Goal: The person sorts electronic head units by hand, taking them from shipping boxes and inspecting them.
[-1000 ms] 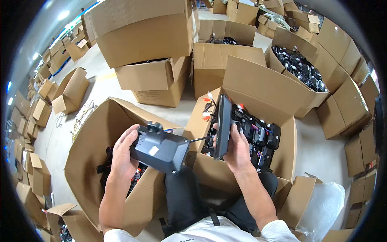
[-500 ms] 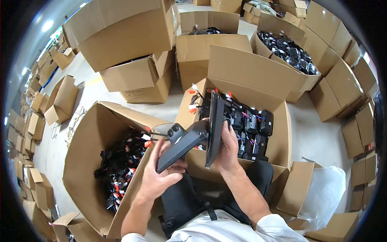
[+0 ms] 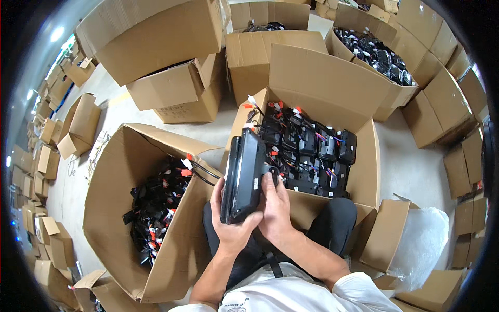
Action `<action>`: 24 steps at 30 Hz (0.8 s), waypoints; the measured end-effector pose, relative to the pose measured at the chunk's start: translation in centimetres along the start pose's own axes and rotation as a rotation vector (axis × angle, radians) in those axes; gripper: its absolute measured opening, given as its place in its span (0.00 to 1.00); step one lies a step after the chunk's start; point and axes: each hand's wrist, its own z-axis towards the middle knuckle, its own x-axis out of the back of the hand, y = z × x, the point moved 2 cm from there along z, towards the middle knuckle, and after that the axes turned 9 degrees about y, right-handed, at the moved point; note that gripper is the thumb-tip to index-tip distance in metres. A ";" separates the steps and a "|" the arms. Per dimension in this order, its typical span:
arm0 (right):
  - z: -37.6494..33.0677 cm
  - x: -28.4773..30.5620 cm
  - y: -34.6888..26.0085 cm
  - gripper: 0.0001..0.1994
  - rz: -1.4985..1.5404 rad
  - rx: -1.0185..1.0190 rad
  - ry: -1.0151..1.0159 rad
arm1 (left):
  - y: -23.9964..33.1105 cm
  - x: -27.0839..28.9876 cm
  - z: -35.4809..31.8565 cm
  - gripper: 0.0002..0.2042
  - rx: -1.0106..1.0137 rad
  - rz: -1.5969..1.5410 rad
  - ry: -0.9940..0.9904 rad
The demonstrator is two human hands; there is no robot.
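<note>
Presently, left hand (image 3: pixel 235 231) clasps the black device (image 3: pixel 248 179) low down; right hand (image 3: pixel 274 210) grips its right side. Held before the knees (image 3: pixel 335 218), near an open carton (image 3: pixel 367 161) of wired black units (image 3: pixel 327 150).

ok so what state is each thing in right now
left hand: gripping held units from below
right hand: against their right side
held units: black, side by side, nearly on edge
left box: open, partly filled
black parts in it: jumbled
right box: open
boxed units: lying in rows
far right box: open, heaped
clear plastic: crumpled
</note>
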 end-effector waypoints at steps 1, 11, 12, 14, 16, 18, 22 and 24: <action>-0.6 -0.1 0.2 0.14 0.019 0.023 -0.018 | 0.2 -0.1 0.2 0.51 0.038 0.026 0.021; -1.1 4.7 -7.4 0.28 -0.734 0.468 -0.054 | 2.1 1.9 2.3 0.33 0.459 -0.433 0.000; -0.6 3.9 -7.7 0.27 -0.725 0.624 -0.144 | 1.6 2.1 1.7 0.34 0.477 -0.405 -0.051; -0.7 2.6 -7.6 0.26 -0.739 0.658 -0.248 | 0.7 1.7 0.7 0.35 0.582 -0.386 -0.174; 0.1 3.2 -7.1 0.24 -0.628 0.557 -0.171 | 0.3 0.2 0.8 0.26 0.664 -0.491 -0.028; 1.3 4.7 -5.6 0.23 -0.609 0.519 -0.130 | -1.4 0.4 0.5 0.19 0.615 -0.349 0.088; 1.9 8.5 -3.5 0.24 -0.576 0.515 -0.057 | -4.0 0.5 -0.4 0.17 0.564 -0.309 0.099; 2.2 9.4 -3.1 0.24 -0.586 0.548 -0.036 | -4.9 0.5 -0.1 0.17 0.571 -0.260 0.027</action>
